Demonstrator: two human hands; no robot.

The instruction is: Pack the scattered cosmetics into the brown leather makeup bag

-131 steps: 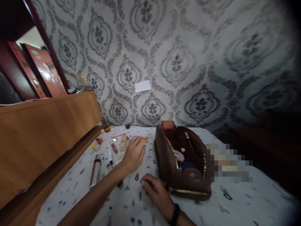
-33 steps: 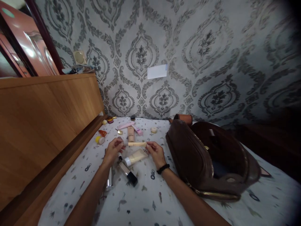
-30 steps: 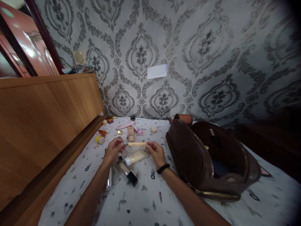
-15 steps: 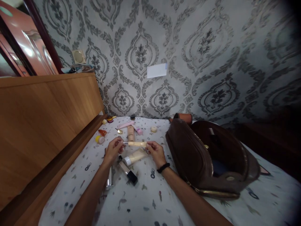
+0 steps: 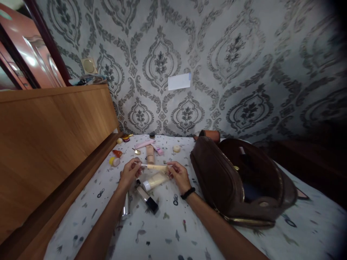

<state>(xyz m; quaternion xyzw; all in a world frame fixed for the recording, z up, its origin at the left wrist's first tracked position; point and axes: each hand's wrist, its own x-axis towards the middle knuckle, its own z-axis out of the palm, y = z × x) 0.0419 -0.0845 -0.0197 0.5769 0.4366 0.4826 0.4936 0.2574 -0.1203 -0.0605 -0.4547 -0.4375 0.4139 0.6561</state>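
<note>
A slim pale-yellow cosmetic tube [image 5: 157,167] is stretched sideways between my two hands above the sheet. My left hand [image 5: 130,172] pinches its thin whitish left end, and my right hand [image 5: 179,176], with a black band at the wrist, grips the right end. Just below lies a larger cream tube with a white cap [image 5: 155,181]. Nearer me is a foundation bottle with a black cap [image 5: 146,198]. A silver-ended container [image 5: 126,207] is partly covered by my left forearm. Beyond my hands rests a beige tube [image 5: 150,154].
A brown bag [image 5: 217,177] gapes at the right, with a dark item inside. Pink tubes [image 5: 145,143], a round cream-coloured piece [image 5: 176,148] and small jars [image 5: 126,138] lie towards the patterned wall. A wooden board [image 5: 59,133] borders the bed on the left.
Both hands keep hold of the slim tube in nearly the same place. The view has shifted very slightly; the other items have not moved.
</note>
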